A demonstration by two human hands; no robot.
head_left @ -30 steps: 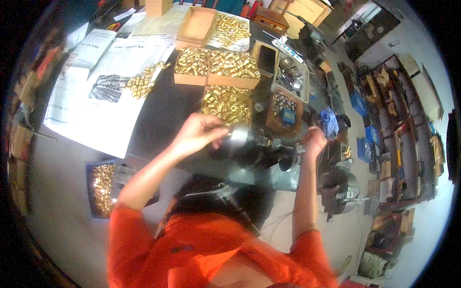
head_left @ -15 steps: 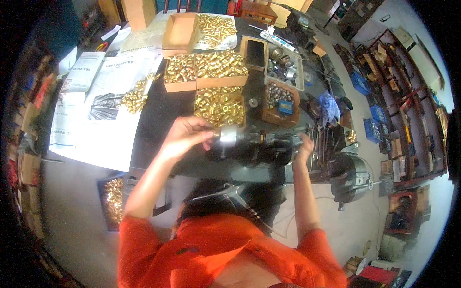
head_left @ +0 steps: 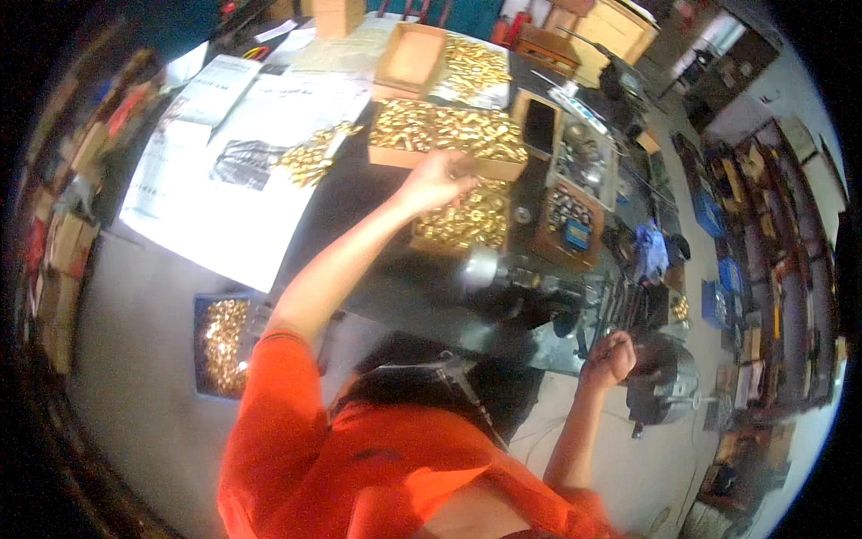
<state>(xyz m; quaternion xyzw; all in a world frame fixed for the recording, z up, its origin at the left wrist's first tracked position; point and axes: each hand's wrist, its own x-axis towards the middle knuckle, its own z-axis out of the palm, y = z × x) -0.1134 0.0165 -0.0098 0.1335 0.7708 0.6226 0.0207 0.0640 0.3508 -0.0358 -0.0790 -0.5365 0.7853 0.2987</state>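
My left hand point(head_left: 435, 182) reaches over the nearest box of brass fittings point(head_left: 462, 220), fingers bent together at its far edge. Whether a fitting is between the fingertips is hidden by blur. My right hand point(head_left: 612, 359) is closed in a fist near the table's front edge, right of a dark bench machine point(head_left: 525, 280). What the fist holds, if anything, cannot be made out. At the machine's left end, a silvery round chuck point(head_left: 480, 268) sits just in front of the near box.
Two more boxes of brass fittings point(head_left: 489, 135) stand behind, with an empty cardboard box point(head_left: 411, 56) farther back. Loose fittings point(head_left: 314, 157) lie on newspaper point(head_left: 215, 207) at left. A blue bin point(head_left: 205, 346) of brass parts is lower left. At right stands a vise point(head_left: 664, 377).
My left hand has left the chuck and moved forward and right to the near box of fittings. My right hand has dropped from the machine's right end toward me. The view has shifted too.
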